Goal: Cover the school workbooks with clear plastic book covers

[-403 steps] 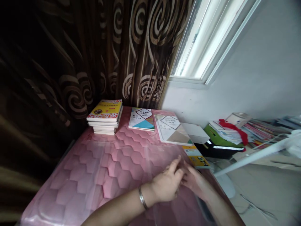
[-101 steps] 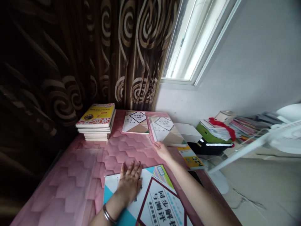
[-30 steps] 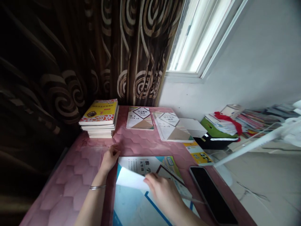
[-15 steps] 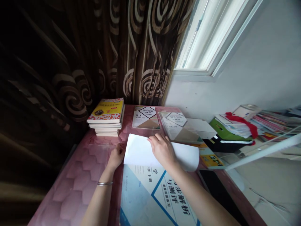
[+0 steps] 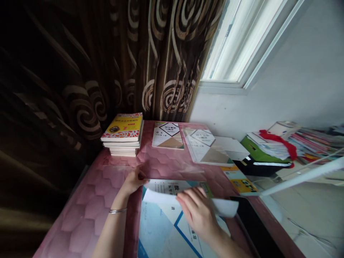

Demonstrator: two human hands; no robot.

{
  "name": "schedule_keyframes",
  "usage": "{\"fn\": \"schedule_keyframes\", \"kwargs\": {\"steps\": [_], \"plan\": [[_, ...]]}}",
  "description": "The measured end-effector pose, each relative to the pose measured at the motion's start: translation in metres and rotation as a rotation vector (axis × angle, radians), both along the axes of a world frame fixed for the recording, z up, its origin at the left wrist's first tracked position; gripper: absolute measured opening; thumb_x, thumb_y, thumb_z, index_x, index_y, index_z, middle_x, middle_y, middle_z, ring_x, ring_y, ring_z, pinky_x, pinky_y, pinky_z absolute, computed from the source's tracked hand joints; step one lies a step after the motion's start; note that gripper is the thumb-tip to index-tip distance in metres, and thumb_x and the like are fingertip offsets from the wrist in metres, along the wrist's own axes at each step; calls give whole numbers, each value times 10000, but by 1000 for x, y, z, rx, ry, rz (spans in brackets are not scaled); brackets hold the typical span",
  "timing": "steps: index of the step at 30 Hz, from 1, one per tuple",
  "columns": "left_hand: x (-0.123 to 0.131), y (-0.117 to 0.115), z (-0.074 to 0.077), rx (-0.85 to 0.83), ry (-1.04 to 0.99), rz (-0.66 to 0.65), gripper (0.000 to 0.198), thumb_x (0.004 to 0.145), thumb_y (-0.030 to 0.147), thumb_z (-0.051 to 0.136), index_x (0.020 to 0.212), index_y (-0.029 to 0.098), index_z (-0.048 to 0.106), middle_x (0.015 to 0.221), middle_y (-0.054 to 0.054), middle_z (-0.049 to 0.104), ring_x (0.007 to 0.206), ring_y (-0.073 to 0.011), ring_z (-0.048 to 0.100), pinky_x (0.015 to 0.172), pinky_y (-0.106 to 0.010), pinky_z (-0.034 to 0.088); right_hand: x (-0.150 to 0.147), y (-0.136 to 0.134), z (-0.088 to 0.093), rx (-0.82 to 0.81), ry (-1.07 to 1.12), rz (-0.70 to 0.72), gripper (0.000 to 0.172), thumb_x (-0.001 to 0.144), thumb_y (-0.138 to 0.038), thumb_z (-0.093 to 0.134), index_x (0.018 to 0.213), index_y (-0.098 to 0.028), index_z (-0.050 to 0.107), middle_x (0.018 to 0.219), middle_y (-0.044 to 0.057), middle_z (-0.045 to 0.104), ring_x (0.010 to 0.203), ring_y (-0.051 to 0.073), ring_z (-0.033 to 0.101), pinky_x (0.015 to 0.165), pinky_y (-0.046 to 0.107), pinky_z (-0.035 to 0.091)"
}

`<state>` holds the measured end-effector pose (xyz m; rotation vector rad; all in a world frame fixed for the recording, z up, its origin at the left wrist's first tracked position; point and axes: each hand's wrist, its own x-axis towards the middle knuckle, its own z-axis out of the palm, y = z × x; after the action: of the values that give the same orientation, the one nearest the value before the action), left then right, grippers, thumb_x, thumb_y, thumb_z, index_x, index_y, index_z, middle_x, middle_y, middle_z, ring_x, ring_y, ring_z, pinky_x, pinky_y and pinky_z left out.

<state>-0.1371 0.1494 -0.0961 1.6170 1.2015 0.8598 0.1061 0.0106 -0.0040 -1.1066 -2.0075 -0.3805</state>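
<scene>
A light-blue workbook [image 5: 158,229] with dark blue lines and Chinese print lies on the pink table in front of me. Across its upper part a curled white sheet [image 5: 225,208] is bent towards me. My right hand [image 5: 199,211] is closed on this sheet, knuckles up, above the cover. At the workbook's top left corner is my left hand [image 5: 135,179], fingers pinched together; what lies between them is too small to make out. A metal bangle [image 5: 117,211] circles the left wrist. Something clear and shiny, like thin film [image 5: 190,169], shows beyond the workbook's top edge.
A stack of books [image 5: 123,134] stands at the back left. Two beige-and-white workbooks, one nearer the curtain [image 5: 166,136] and one further right [image 5: 205,147], lie at the back. A black phone-like slab [image 5: 255,225] and a yellow book [image 5: 240,181] lie to the right.
My right hand has drawn the white sheet down towards me, uncovering the workbook's top edge. The left hand stays by the top left corner, moved slightly to the right.
</scene>
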Motion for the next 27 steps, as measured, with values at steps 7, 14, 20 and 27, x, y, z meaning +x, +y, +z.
{"fn": "schedule_keyframes", "kwargs": {"steps": [7,14,20,27], "plan": [[5,2,3,-13,68,28,675,560,157,704,1208,120,520,691,27,659,656,-154,607,647,-255,441,-23,-49,-36,20,-36,31,220,941,-144,439,861,-173,641,657,8,616,632,136,533,736,317,378],[5,6,7,4,75,39,647,570,165,676,1189,116,496,688,19,680,648,-171,633,651,-277,467,-28,-53,-60,-146,-99,-23,163,893,-207,504,753,-213,585,630,-14,590,610,149,533,671,308,392],[4,5,4,37,67,32,610,616,212,650,1194,106,484,714,2,693,672,-185,651,654,-289,475,-3,-66,-55,-476,-286,55,345,756,-451,680,1058,-296,617,1177,6,658,949,213,619,789,296,481],[3,5,5,26,79,39,659,621,238,656,1236,96,467,735,-11,693,713,-195,652,710,-302,484,77,-40,-59,-584,39,-402,338,911,-372,478,1170,-215,629,1241,122,605,1162,253,551,968,416,452]]}}
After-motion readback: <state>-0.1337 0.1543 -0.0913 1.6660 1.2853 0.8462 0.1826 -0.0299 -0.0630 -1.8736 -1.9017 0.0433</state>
